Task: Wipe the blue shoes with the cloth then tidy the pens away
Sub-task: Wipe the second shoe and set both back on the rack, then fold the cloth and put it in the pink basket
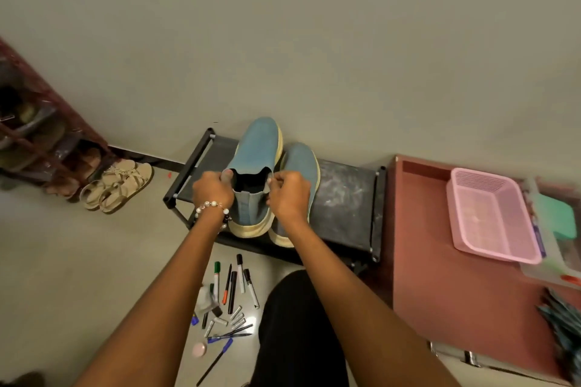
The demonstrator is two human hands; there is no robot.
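Two blue shoes with cream soles stand side by side on a low black rack. The left blue shoe is tipped up at the toe; the right blue shoe lies flatter behind it. My left hand pinches the left side of the left shoe's collar, and my right hand pinches its right side. Several pens and markers lie scattered on the floor under my forearms. A small whitish cloth lies crumpled among them.
A pink plastic basket sits on a reddish low table at the right, beside a clear tub with a green lid. Beige sandals and a dark shoe rack stand at the left. My black-clad knee is below.
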